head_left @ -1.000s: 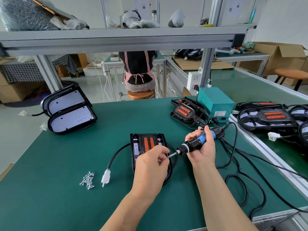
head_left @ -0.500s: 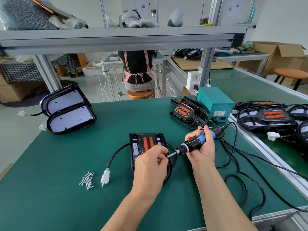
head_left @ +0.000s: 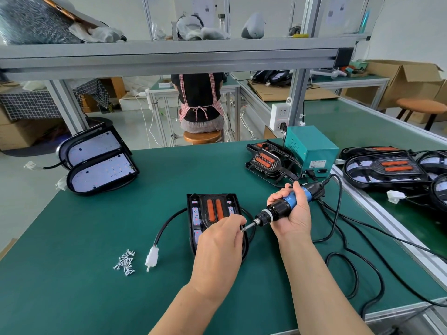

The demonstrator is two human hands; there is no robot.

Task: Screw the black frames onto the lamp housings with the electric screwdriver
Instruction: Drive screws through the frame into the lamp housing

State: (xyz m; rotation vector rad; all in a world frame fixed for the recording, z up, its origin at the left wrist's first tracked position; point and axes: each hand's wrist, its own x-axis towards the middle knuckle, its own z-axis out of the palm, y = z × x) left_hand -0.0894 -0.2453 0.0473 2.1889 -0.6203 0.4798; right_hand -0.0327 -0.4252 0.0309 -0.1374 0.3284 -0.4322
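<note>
A lamp housing with a black frame [head_left: 212, 209] and two orange strips lies flat in the middle of the green table. My left hand [head_left: 221, 245] hovers over its near half, fingertips pinched at the tip of the screwdriver bit; a screw there is too small to make out. My right hand [head_left: 294, 213] grips the blue and black electric screwdriver [head_left: 280, 209], held nearly level with the bit pointing left at my left fingers. The near end of the housing is hidden under my left hand. A pile of several silver screws [head_left: 125, 262] lies to the left.
The housing's black cable ends in a white plug [head_left: 152, 257]. Two lamps [head_left: 96, 163] lean at the far left. More frames [head_left: 268, 162] lie by the teal power box [head_left: 312, 151]. Lamps [head_left: 387, 168] crowd the right bench. The screwdriver cord [head_left: 350, 262] loops near the right edge.
</note>
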